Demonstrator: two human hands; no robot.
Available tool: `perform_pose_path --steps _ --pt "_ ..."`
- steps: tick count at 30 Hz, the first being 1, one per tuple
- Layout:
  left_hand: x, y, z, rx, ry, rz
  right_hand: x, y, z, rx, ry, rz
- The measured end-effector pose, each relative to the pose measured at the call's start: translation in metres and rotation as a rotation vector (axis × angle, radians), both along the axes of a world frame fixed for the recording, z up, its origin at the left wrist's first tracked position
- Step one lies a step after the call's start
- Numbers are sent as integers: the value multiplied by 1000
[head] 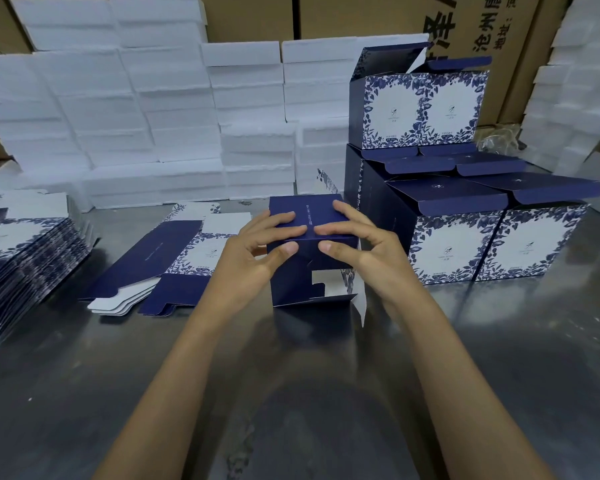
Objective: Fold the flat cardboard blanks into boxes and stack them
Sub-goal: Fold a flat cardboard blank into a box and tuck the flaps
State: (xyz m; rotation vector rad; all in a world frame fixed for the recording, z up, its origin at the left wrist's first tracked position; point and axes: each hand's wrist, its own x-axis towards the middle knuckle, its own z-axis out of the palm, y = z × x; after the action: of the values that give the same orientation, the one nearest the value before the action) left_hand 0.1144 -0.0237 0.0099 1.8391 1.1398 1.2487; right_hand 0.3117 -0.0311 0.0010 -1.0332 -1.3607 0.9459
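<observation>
Both hands, left point(257, 249) and right point(361, 244), pinched the half-formed navy cardboard box point(312, 251) between them on the steel table point(291, 375). Its flaps hung loose below the grip; tucking them probably came next.

a grey metal table point(326, 375) carries stacked flat blanks point(25, 258), a few loose blanks point(160, 258), a half-folded box point(312, 268), finished boxes point(492, 244) and white foam blocks point(153, 133).

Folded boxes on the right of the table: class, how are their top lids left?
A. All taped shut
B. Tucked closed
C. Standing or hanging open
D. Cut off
C: the finished boxes stacked at the right show blue lid flaps raised or folded outward, none tucked in.
</observation>
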Motion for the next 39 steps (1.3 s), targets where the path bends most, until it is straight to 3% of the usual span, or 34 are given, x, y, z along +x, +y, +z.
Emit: perform_pose_path --steps 6,12,19,23,27,31,33,39 --pt "9 -4 -5 192 88 118 10 1 -2 -194 88 35" --pt "17 -4 -9 548 377 119 19 5 -2 -277 88 56" --pt "26 -5 -23 537 700 153 25 0 1 -294 77 108" --pt "29 -2 -29 611 654 249 28 4 1 -398 216 57" --pt "31 2 -37 648 597 273 25 3 -9 -400 32 105" --pt "30 3 -39 437 264 321 24 0 -11 -326 -20 294" --pt "27 7 -40 368 205 298 24 3 -14 -300 -60 336" --pt "21 10 -45 96 96 192 11 13 -26 -264 -112 77"
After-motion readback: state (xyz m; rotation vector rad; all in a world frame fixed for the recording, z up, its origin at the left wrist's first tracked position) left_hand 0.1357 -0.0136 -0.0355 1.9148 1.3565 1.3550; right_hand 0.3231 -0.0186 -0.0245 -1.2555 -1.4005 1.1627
